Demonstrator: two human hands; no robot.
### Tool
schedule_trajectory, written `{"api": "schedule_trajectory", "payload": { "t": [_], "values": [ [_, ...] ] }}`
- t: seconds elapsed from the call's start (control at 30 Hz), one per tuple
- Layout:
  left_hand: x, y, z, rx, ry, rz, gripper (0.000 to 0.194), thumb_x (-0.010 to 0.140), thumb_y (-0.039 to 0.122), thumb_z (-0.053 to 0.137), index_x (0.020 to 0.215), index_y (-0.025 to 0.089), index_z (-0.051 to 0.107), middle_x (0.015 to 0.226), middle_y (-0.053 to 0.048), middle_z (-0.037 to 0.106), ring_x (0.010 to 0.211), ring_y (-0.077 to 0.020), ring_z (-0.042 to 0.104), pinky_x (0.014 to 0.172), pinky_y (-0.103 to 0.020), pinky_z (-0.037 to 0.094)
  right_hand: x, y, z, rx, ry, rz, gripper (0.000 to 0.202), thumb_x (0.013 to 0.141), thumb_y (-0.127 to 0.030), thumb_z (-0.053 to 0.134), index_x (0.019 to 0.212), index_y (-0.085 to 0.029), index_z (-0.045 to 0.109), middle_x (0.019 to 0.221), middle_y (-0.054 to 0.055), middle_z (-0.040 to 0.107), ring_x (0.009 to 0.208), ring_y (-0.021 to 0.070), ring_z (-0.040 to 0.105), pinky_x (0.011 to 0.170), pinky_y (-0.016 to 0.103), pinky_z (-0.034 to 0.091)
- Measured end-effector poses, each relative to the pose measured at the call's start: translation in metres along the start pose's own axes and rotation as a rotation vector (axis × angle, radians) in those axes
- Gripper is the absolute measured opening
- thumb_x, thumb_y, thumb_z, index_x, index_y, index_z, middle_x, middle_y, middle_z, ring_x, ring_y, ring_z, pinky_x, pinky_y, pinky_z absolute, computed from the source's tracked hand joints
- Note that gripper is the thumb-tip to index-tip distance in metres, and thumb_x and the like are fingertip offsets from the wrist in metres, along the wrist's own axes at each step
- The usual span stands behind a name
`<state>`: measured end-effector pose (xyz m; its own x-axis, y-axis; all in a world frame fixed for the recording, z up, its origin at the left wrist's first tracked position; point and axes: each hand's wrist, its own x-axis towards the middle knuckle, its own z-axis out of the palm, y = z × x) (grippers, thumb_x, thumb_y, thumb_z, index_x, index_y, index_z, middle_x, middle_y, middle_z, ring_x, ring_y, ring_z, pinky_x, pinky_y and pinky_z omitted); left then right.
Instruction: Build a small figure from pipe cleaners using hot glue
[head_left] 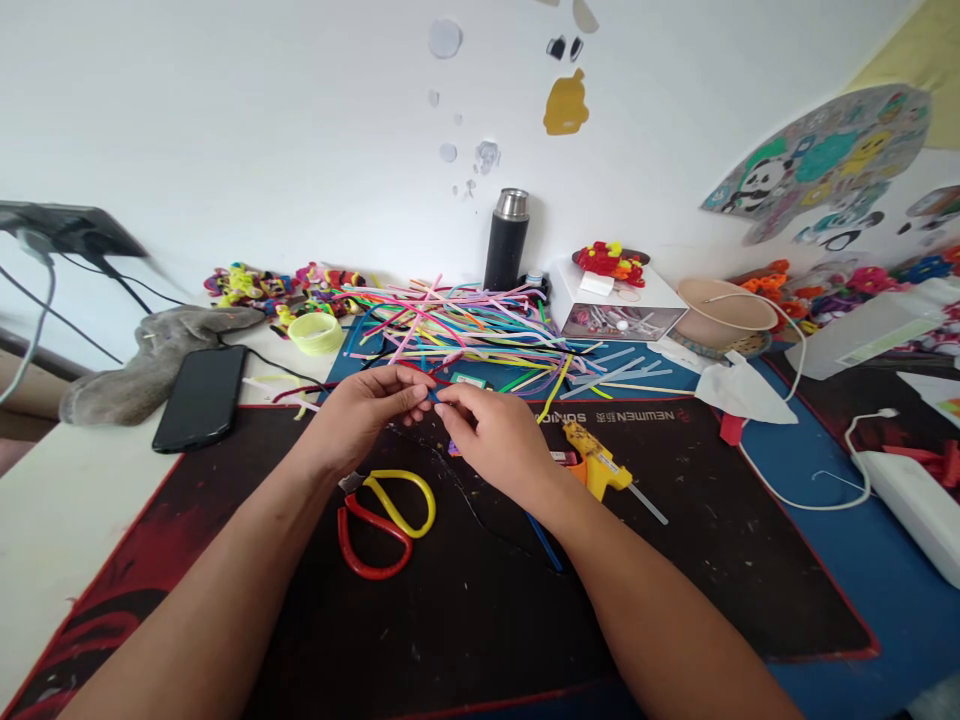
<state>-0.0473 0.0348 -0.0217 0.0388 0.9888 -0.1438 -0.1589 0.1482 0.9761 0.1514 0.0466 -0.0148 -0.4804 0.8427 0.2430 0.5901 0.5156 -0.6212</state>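
Note:
My left hand (367, 412) and my right hand (499, 440) meet above the dark desk mat, fingertips almost touching. Each is closed in a pinch on a thin pipe cleaner (431, 397), of which a bit of blue shows between the fingers. Red strands show just behind the fingertips; whether they join the blue piece I cannot tell. Below my left hand lie scissors (386, 522) with one red and one yellow handle. A yellow glue gun (598, 462) with a glue stick in it rests right of my right hand. A blue stick (544, 542) lies partly under my right forearm.
Behind my hands spreads a pile of colourful pipe cleaners (465, 325). A black thermos (507, 240) and a white box (611, 300) stand at the back. A phone (200, 398) lies left, a pink bowl (726, 312) right. A white power strip (911, 505) sits at the right edge.

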Motion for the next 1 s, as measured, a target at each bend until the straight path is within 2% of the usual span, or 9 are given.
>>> {"api": "schedule_trajectory", "payload": {
  "t": [0.2,0.37,0.47,0.53,0.63,0.8,1.0],
  "values": [
    [0.001,0.002,-0.006,0.012,0.066,0.014,0.047,0.075,0.055,0.091,0.102,0.018,0.082,0.077,-0.004,0.071,0.066,-0.0157,0.062,0.06,-0.026,0.047,0.001,0.001,-0.003,0.015,0.015,0.005,0.019,0.103,-0.025,0.062,0.115,-0.025,0.077,0.099,0.002,0.083,0.085,0.0197,0.076,0.076,0.029,0.049],
    [-0.001,0.007,-0.005,0.078,0.035,0.031,0.051,0.078,0.063,0.085,0.1,0.017,0.081,0.076,-0.005,0.069,0.067,-0.0165,0.062,0.061,-0.027,0.048,0.002,0.003,-0.004,0.014,0.05,0.013,0.018,0.102,-0.026,0.064,0.115,-0.025,0.077,0.092,0.002,0.083,0.08,0.0192,0.075,0.075,0.03,0.049],
    [-0.002,0.009,-0.002,0.151,-0.026,0.034,0.05,0.078,0.066,0.082,0.088,0.018,0.078,0.08,-0.007,0.071,0.068,-0.0175,0.062,0.061,-0.028,0.049,0.002,0.004,-0.004,0.009,0.065,0.016,0.018,0.103,-0.027,0.064,0.114,-0.025,0.078,0.089,0.002,0.082,0.077,0.0185,0.074,0.073,0.029,0.048],
    [-0.003,0.011,-0.001,0.206,-0.089,0.021,0.048,0.076,0.065,0.084,0.082,0.018,0.075,0.078,-0.006,0.071,0.068,-0.0176,0.061,0.062,-0.028,0.049,0.002,0.004,-0.004,0.008,0.063,0.015,0.019,0.103,-0.028,0.063,0.114,-0.025,0.078,0.09,0.002,0.082,0.076,0.0183,0.074,0.072,0.029,0.048],
    [-0.003,0.011,0.001,0.259,-0.131,0.002,0.044,0.074,0.06,0.088,0.086,0.02,0.075,0.073,-0.002,0.068,0.066,-0.0162,0.059,0.063,-0.027,0.048,0.002,0.004,-0.003,0.003,0.054,0.013,0.018,0.103,-0.027,0.063,0.112,-0.024,0.078,0.092,0.002,0.082,0.077,0.0188,0.074,0.072,0.029,0.049],
    [-0.001,0.008,0.0,0.261,-0.113,0.005,0.042,0.075,0.058,0.086,0.081,0.019,0.073,0.071,0.0,0.067,0.065,-0.0148,0.058,0.064,-0.027,0.047,0.001,0.004,-0.001,-0.002,0.05,0.003,0.019,0.103,-0.026,0.062,0.115,-0.024,0.077,0.098,0.004,0.083,0.087,0.0212,0.077,0.078,0.031,0.051],
    [-0.002,0.008,-0.001,0.263,-0.081,0.018,0.04,0.079,0.059,0.083,0.078,0.02,0.071,0.072,-0.001,0.067,0.066,-0.016,0.059,0.064,-0.028,0.046,0.0,0.003,-0.001,0.002,0.06,0.007,0.019,0.102,-0.027,0.064,0.116,-0.025,0.077,0.093,0.003,0.083,0.084,0.0205,0.077,0.077,0.03,0.052]
  ]
}}
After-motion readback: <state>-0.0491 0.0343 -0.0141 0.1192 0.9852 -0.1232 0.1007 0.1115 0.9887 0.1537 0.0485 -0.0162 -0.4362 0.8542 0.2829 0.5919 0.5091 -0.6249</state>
